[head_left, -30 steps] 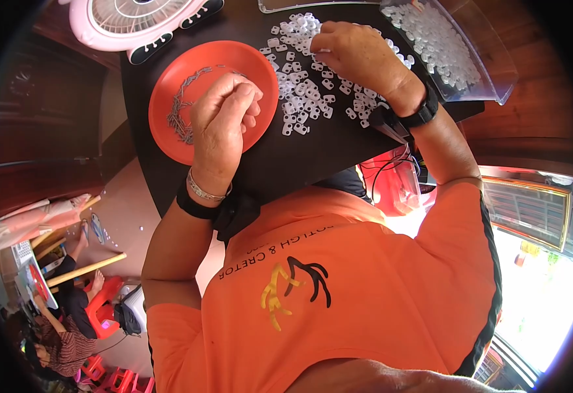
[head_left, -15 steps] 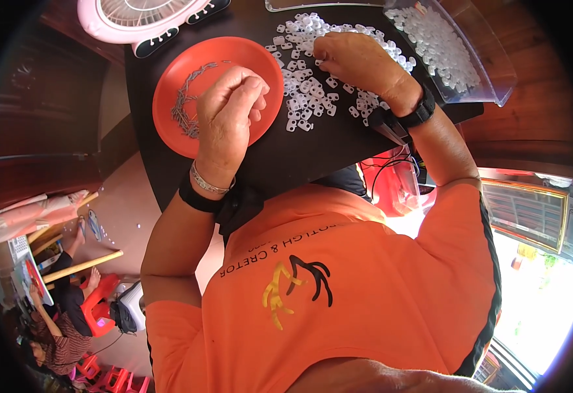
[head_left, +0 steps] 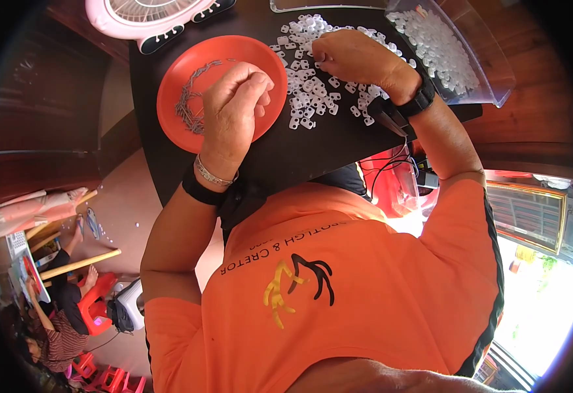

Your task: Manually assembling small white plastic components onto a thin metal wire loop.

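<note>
My left hand (head_left: 232,114) is raised over the right part of a round red plate (head_left: 168,128), its fingers curled in and the thumb pressed against them. What it holds, if anything, is hidden. Thin grey nails (head_left: 187,108) lie in a curved heap along the plate's left side. To the right, my right hand (head_left: 359,57) hovers over a spread of small white plastic clips (head_left: 309,88) with holes in them. Its fingertips are bent together and turned away, so I cannot see what is between them.
A clear plastic bin (head_left: 492,92) full of more white clips (head_left: 437,49) stands at the far right of the dark table (head_left: 286,154). At the far left is a pink fan (head_left: 152,13). Another person (head_left: 64,334) sits at the lower left near red stools (head_left: 93,304).
The view has shifted slightly, with plate and fan a little further right. Both hands keep nearly the same pose over the plate and the clips.
</note>
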A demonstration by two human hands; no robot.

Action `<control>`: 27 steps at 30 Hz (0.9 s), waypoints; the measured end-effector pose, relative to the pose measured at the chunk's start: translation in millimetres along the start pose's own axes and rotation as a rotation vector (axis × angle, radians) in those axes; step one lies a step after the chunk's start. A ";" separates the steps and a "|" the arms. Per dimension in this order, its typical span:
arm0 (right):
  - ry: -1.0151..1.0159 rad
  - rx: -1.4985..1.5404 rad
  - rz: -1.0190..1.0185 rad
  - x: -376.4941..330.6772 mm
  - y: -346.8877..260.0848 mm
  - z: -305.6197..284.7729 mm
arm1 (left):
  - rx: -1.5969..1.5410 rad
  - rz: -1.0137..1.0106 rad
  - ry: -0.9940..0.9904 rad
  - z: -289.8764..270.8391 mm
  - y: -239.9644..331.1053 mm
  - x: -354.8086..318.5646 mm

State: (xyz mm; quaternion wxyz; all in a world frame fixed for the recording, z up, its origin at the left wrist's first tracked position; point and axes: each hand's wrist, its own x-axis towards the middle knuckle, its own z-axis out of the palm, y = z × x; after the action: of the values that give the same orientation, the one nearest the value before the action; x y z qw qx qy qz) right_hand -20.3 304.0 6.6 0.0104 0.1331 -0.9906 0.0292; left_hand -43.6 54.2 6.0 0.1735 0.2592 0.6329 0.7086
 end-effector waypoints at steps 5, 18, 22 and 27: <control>-0.013 0.072 0.011 1.3 -4.0 -1.2 | -0.005 -0.020 0.007 0.7 0.5 -0.3; 0.050 0.290 -0.014 -6.5 0.2 2.8 | 0.009 -0.019 0.014 -0.5 -2.7 1.1; 0.057 0.617 0.078 -1.5 -13.8 -10.4 | 0.032 -0.021 0.006 -1.2 -4.4 2.3; 0.194 1.360 0.100 15.1 -58.5 -21.6 | -0.008 -0.069 -0.041 -0.2 -4.8 2.6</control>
State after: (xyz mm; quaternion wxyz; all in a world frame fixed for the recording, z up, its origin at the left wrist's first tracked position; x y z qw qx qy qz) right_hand -19.2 245.0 31.9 0.0119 0.0609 -0.7519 0.6564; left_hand -46.3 56.3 1.6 0.2118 0.2507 0.6350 0.6993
